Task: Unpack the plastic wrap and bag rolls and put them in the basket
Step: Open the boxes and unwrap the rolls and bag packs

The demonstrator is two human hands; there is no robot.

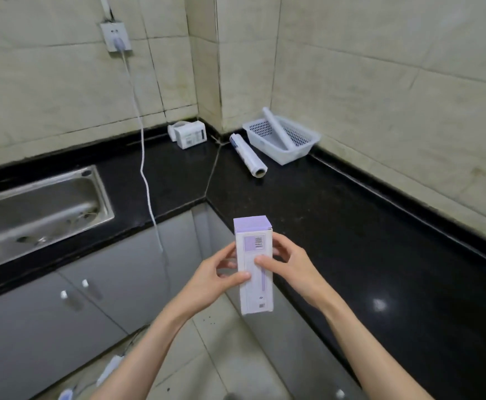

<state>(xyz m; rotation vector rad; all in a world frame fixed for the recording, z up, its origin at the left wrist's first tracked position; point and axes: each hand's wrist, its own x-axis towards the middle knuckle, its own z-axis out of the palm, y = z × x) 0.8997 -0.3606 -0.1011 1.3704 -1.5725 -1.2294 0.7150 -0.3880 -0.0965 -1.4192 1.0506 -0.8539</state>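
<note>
Both hands meet low in the centre of the frame around a tall white and lilac box [254,265]: the left hand [217,277] pinches its left edge with the thumb laid across the front, and the right hand [289,265] clasps the right edge, fingers curled behind and thumb on the front face. By my reading the unpacking step is in hand, since the box's top flap looks shut; the next move calls for one hand to steady the carton while the other frees that flap and draws out the roll. On the black counter [351,226], right of centre, the white basket [301,153] sits in the wall corner with one roll [278,128] leaning in it, and a second roll [247,155] lies on the counter just beside it. Smaller white boxes [188,134] stand further left by the wall. A barcode label shows on the held box, but its print is too small to read.
</note>
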